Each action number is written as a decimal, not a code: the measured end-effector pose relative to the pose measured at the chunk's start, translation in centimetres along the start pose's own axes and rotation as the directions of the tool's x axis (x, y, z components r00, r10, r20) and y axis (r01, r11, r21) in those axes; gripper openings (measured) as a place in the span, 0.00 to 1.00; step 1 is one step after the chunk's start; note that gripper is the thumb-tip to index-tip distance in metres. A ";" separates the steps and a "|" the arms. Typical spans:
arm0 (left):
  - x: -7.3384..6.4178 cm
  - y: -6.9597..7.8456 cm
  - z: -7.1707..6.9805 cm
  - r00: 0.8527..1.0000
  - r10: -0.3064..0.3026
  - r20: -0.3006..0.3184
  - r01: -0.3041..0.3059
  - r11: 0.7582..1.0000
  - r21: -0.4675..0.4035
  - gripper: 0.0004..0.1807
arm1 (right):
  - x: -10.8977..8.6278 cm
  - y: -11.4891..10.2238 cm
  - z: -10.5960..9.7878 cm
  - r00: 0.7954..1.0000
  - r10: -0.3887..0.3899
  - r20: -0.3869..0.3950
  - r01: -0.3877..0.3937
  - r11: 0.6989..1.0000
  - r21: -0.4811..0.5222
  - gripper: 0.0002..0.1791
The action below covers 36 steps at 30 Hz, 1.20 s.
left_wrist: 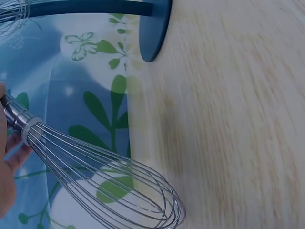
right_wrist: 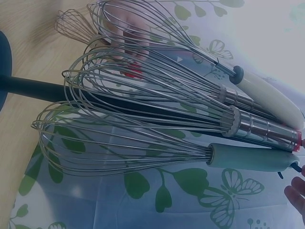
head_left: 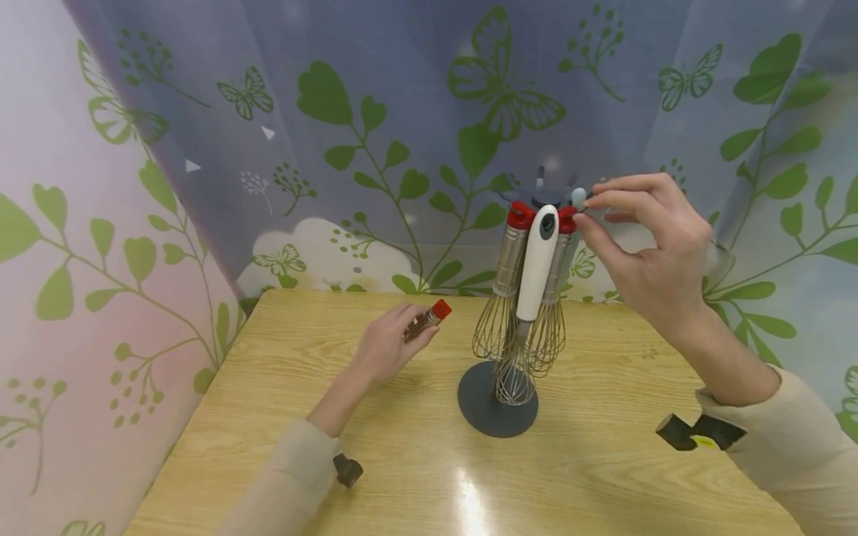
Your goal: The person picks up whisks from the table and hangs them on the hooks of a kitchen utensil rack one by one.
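Note:
My left hand grips the metal handle of a red-capped whisk, low over the table; its wire loops show in the left wrist view. Beside it, several whisks hang from a dark stand: one with a white handle, others with metal handles and red caps. My right hand is at the top of the stand, thumb and fingertips pinching around the end of a whisk with a pale green handle. That handle's end overlaps a dark hook.
The stand's round base rests on the light wooden table. Right behind the table hangs a curtain printed with green leaves and butterflies, close to the stand's top. Dark wrist camera mounts sit by both sleeves.

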<state>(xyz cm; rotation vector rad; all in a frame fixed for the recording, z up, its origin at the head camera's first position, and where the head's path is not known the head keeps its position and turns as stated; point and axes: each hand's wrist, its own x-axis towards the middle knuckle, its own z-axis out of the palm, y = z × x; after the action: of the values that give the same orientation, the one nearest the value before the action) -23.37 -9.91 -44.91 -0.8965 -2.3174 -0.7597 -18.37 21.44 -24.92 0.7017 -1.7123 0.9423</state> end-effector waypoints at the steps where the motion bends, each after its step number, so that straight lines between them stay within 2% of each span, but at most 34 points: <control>1: 0.1 0.1 0.0 1.000 -0.015 0.001 0.015 1.000 -0.019 0.14 | 0.0 0.0 0.0 1.000 0.000 -0.001 0.000 1.000 0.001 0.16; 8: 1.0 1.1 -0.3 0.995 -0.098 0.001 0.097 0.983 -0.155 0.14 | -0.1 0.0 0.0 1.000 -0.004 -0.004 0.004 1.000 0.001 0.17; 18: 2.5 2.3 -1.1 0.988 -0.151 -0.041 0.127 0.927 -0.353 0.13 | -0.1 0.0 0.0 1.000 -0.007 -0.003 0.007 1.000 0.010 0.19; 26: 3.6 3.0 -1.8 0.986 -0.160 -0.051 0.123 0.895 -0.428 0.13 | 0.0 0.0 0.0 1.000 -0.007 0.001 0.007 1.000 0.012 0.18; 36: 4.8 4.0 -2.6 0.986 -0.154 -0.070 0.102 0.872 -0.478 0.13 | -0.1 0.1 -0.1 1.000 0.000 -0.004 0.000 1.000 -0.006 0.15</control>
<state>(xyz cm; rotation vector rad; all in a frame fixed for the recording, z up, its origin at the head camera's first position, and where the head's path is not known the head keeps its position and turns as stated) -22.84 -7.14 -38.83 -0.8776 -2.1448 -1.4416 -18.38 21.56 -25.05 0.6951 -1.7108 0.9371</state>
